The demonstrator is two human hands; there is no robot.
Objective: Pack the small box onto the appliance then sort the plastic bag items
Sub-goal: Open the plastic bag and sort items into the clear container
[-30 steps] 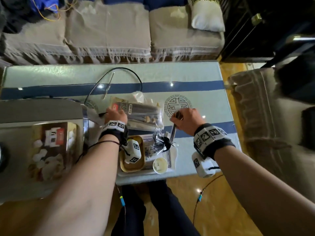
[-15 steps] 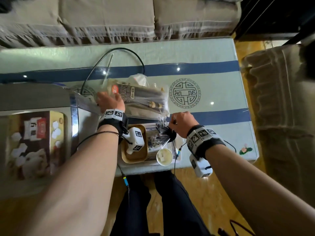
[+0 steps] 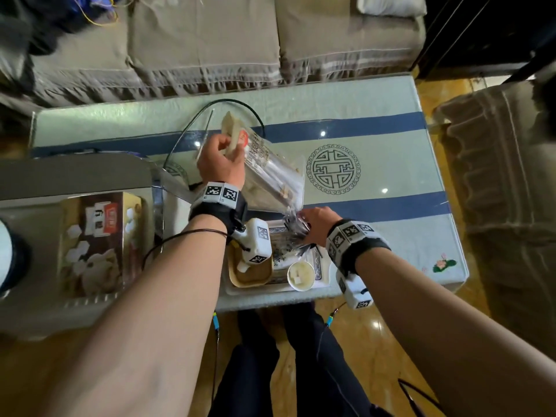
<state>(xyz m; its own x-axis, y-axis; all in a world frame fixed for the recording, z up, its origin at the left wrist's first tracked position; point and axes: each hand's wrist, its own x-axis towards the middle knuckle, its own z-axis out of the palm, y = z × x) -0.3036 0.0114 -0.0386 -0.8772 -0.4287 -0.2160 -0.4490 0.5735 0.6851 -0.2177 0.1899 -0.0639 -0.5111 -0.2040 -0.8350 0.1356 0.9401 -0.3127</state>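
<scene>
Left hand (image 3: 221, 159) clamped on upper end of plastic bag (image 3: 270, 173), bag lifted and tilted over worktop (image 3: 391, 164), right hand (image 3: 314, 224) closed on its lower end, small box (image 3: 100, 243) flat on appliance (image 3: 75, 179).

Both bare forearms reach forward, each wrist wrapped in a black band with white marker tags. The left hand (image 3: 219, 162) is raised, fingers (image 3: 224, 143) curled closed; the right hand (image 3: 317, 222) sits lower, fingers gripping.
</scene>
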